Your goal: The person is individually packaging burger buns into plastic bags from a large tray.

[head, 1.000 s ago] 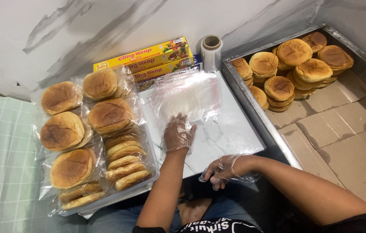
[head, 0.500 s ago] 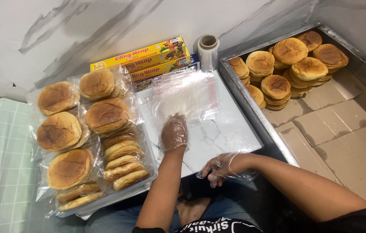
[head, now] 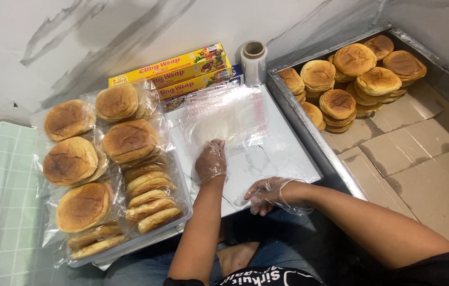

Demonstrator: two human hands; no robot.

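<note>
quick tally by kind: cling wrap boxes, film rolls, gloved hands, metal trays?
Cling wrap boxes: 2
Film roll: 1
Gloved hands, left hand and right hand: 2
Metal tray: 1
Total: 6

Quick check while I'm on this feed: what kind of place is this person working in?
Probably a small home or informal bakery packing spot, set up low on the floor. A metal tray lined with cardboard holds unwrapped buns, bagged buns fill a tray on the left, and cling wrap boxes lie against the wall.
</note>
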